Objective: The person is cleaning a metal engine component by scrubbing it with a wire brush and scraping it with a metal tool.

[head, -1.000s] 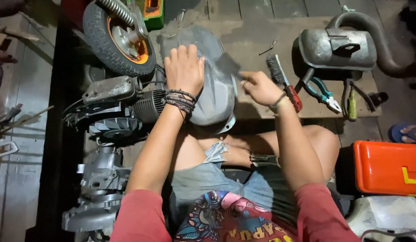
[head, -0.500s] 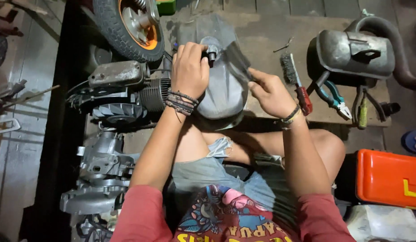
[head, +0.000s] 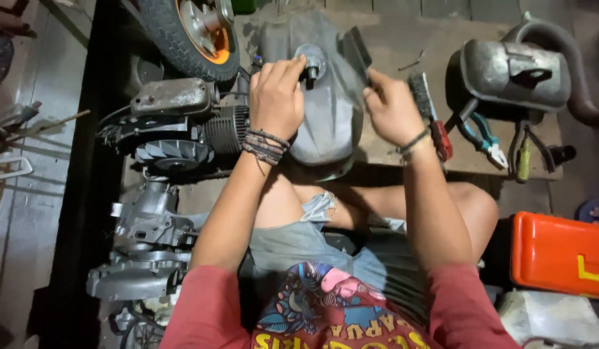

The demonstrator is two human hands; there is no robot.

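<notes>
A grey metal fuel tank [head: 331,126] lies on the wooden floor between my knees. My left hand [head: 277,97] lies curled over its top, fingertips at the round fitting [head: 310,64]. My right hand [head: 390,113] is at the tank's right edge and pinches a dark rectangular sheet [head: 356,46] that stands against the tank's upper right side. Bracelets circle both wrists.
A wire brush with a red handle [head: 425,97], blue-handled pliers [head: 483,139] and a screwdriver [head: 524,158] lie to the right, below a grey exhaust muffler [head: 512,71]. An orange toolbox [head: 561,252] sits at lower right. An engine [head: 176,123], a wheel [head: 189,32] and a crankcase [head: 144,245] are on the left.
My right hand left the tools on the right, came over to the tank's right edge and now holds the dark sheet. My left hand stayed on the tank.
</notes>
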